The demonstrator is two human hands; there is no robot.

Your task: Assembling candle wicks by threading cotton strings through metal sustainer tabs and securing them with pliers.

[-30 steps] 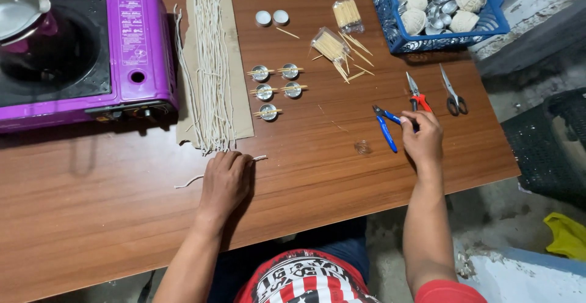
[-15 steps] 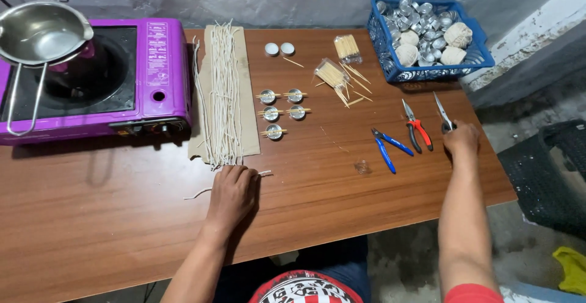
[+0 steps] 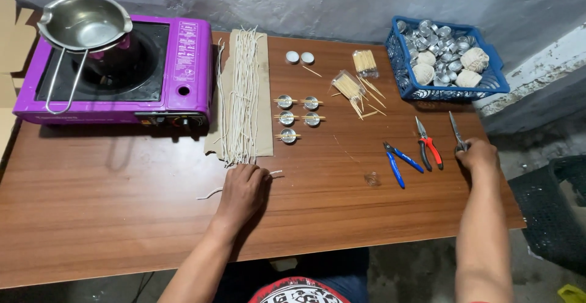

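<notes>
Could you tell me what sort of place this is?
Probably a small home workshop for making candles: a wooden table against a rough grey wall, with a purple portable stove carrying a metal pouring pot, cut wicks and a blue basket of small metal cups.
</notes>
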